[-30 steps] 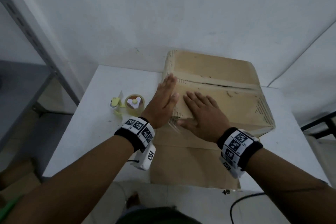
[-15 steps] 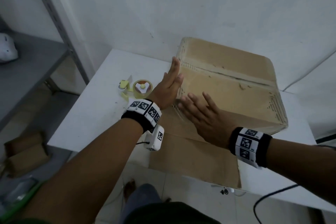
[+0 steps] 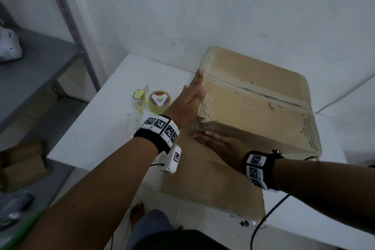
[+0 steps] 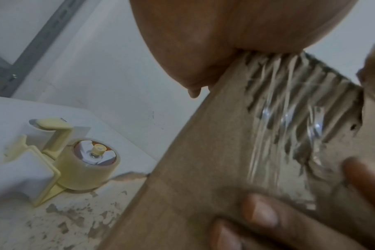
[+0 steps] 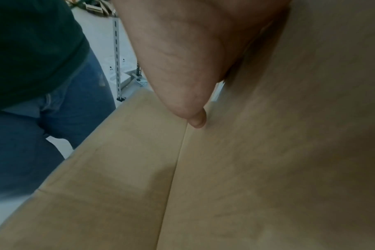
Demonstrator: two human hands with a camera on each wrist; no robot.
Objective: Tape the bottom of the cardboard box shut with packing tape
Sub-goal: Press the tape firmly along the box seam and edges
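A brown cardboard box (image 3: 255, 105) stands on the white table (image 3: 97, 130) with its taped bottom seam facing up. My left hand (image 3: 189, 100) presses flat, fingers straight, against the box's left end, where clear tape (image 4: 289, 128) runs over torn corrugation. My right hand (image 3: 219, 143) lies flat with straight fingers against the near side wall of the box (image 5: 268, 152), low by the fold of the spread flap (image 3: 213, 184). The yellow tape dispenser (image 3: 154, 101) with its roll sits on the table left of the left hand; it also shows in the left wrist view as the dispenser (image 4: 75, 164).
A grey metal shelf (image 3: 36, 71) stands to the left with a white object on it. The wall is close behind the box. A black cable (image 3: 269, 211) hangs off the table's near right edge. Cardboard pieces lie on the floor at the left.
My right hand slid off the box's top face down onto its near side wall. The left hand turned upright and stays against the left end. The camera view shifted right and back.
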